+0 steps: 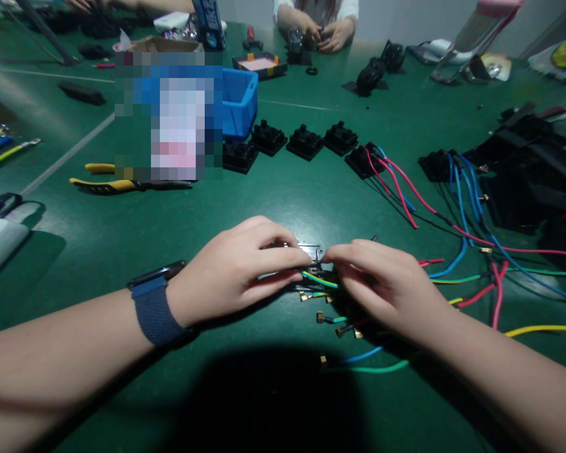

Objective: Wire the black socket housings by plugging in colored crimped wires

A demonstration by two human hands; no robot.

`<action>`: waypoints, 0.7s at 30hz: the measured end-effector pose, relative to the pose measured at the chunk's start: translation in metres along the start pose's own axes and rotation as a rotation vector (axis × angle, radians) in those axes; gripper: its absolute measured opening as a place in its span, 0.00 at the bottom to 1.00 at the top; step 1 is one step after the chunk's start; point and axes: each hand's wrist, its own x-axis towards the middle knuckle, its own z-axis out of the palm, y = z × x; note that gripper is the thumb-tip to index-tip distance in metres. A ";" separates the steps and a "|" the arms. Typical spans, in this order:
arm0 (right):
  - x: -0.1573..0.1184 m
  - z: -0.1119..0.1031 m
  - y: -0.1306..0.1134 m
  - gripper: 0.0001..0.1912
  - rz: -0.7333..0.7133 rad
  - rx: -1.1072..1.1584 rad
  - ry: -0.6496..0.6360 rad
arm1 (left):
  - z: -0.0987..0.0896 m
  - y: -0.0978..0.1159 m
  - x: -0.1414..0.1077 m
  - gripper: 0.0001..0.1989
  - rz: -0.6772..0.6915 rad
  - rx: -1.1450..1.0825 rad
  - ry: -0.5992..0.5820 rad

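Observation:
In the head view my left hand (245, 264), with a dark blue watch band on its wrist, closes around a small black plastic part (314, 249) lying low over the table. Its thumb and fingers hide most of that part. My right hand (382, 270) meets it from the right, thumb and forefinger pinched at the part's edge on what looks like a wire end, mostly hidden. A yellow-green wire (319, 279) runs from the part toward my right palm. Below it lie several loose wires with brass terminals (321, 317), partly under my right hand.
Several black socket-like modules (304, 142) stand in a row beyond my hands; one (364, 161) carries red and blue wires. Yellow-handled pliers (108, 185) lie left, near a blue bin (239, 104). Black parts (514, 195) crowd the right. Another person's hands (330, 34) work opposite.

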 end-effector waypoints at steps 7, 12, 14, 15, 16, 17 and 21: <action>0.000 0.001 0.000 0.13 0.005 -0.013 0.002 | 0.001 0.000 0.000 0.15 0.012 0.027 0.005; 0.000 0.000 0.000 0.12 0.007 -0.013 -0.002 | 0.000 0.001 -0.001 0.15 0.023 0.043 0.019; 0.000 0.000 0.000 0.12 0.006 -0.005 -0.002 | -0.001 0.002 -0.001 0.14 0.023 0.045 0.022; 0.000 0.000 0.000 0.12 0.006 -0.002 -0.003 | -0.001 0.001 -0.001 0.14 0.024 0.046 0.022; 0.000 0.000 0.000 0.12 0.006 0.000 -0.005 | -0.001 0.001 -0.001 0.14 0.022 0.047 0.019; 0.000 0.000 0.000 0.12 0.007 0.001 -0.006 | -0.001 0.001 -0.001 0.14 0.023 0.048 0.015; 0.000 0.001 0.000 0.12 0.013 -0.005 -0.014 | -0.002 0.002 0.000 0.14 0.020 0.053 0.004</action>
